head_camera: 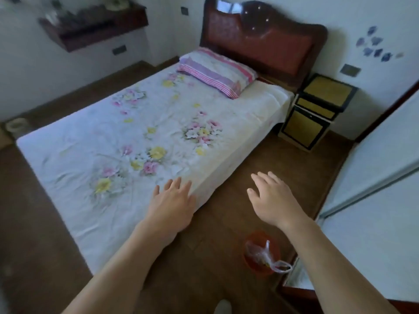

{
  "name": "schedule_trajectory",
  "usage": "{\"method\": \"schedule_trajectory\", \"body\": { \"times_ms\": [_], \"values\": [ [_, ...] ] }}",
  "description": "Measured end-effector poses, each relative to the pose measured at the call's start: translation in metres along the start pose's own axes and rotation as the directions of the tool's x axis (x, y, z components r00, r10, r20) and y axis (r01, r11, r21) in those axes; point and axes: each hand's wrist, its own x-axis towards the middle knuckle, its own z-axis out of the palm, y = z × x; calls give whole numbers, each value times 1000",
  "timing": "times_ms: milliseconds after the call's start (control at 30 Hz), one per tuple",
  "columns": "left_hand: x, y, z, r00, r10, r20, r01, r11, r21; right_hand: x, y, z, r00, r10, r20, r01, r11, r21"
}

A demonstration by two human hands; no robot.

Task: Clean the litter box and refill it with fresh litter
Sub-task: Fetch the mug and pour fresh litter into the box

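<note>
Hands: two, both released, flat and empty; left hand point(172, 205) above bed point(90, 132) corner, right hand point(269, 200) above floor point(260, 155).
Pillow point(215, 71): one, striped.
Bin point(252, 266): one, orange, one plastic bag point(265, 253) inside.
Litter box: cannot tell where.

A pillow point(216, 71) lies on the bed point(95, 141); right of it, a nightstand point(317, 109).

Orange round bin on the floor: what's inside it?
A crumpled clear plastic bag sits in the orange round bin, its handle draped over the rim. Whatever lies beneath the bag is covered and cannot be made out.
</note>
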Motion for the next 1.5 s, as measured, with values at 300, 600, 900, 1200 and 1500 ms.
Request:
{"method": "schedule_trajectory", "body": {
  "times_ms": [300,600,900,1200,1500],
  "values": [
    [-124,-184,2,918,-390,-78,367,906,-209,-4,-211,54,909,-359,210,379,923,-61],
    [-256,-371,4,753,-638,-161,578,758,-302,-43,-442,132,740,-618,265,661,742,-116],
    [-310,-520,-8,671,-729,-135,655,668,-354,-45,-606,185,658,-695,290,748,647,-148],
    [-249,-693,-36,633,-768,-100,695,620,-363,55,-769,230,605,-717,346,789,598,-143],
    [-179,-863,-108,647,-753,-124,683,644,-344,157,-942,236,615,-719,323,783,604,-148]
  ]
}}
